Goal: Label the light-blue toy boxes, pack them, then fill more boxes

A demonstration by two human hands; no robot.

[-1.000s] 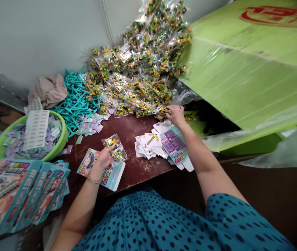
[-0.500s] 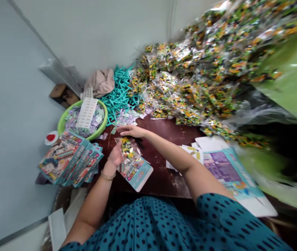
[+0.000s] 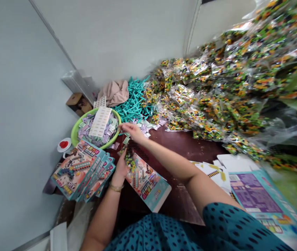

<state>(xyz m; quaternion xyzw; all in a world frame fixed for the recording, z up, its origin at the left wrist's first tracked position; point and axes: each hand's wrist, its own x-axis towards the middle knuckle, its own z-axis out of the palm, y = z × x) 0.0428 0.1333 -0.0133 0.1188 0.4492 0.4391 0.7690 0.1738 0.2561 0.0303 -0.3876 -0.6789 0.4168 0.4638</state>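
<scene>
My left hand (image 3: 122,167) is closed around a small clear bag of coloured beads (image 3: 130,164), mostly yellow, green and black. Just beyond it lies a dark, grid-like piece (image 3: 139,150), partly hidden. Under and beside the bag, a teal and orange printed box (image 3: 152,186) rests at a slant on the dark red table (image 3: 176,146). My right hand (image 3: 134,132) is at the right rim of the green basin (image 3: 74,130), thumb and fingers pinched together; what they hold, if anything, is too small to make out. Small lilac and green sachets (image 3: 145,127) lie scattered close to it.
Sachets fill the basin, with a white label sheet (image 3: 100,121) on top. Printed boxes (image 3: 79,169) are stacked at left. Teal sticks (image 3: 134,101) and a big heap of bead bags (image 3: 203,94) lie behind. At right are instruction sheets (image 3: 213,174) and a flattened box (image 3: 255,191).
My right hand has moved from above the bead bag to the basin's rim, and its fingers have closed. My left hand keeps the bag. The whole view has shifted, with things now further right and lower.
</scene>
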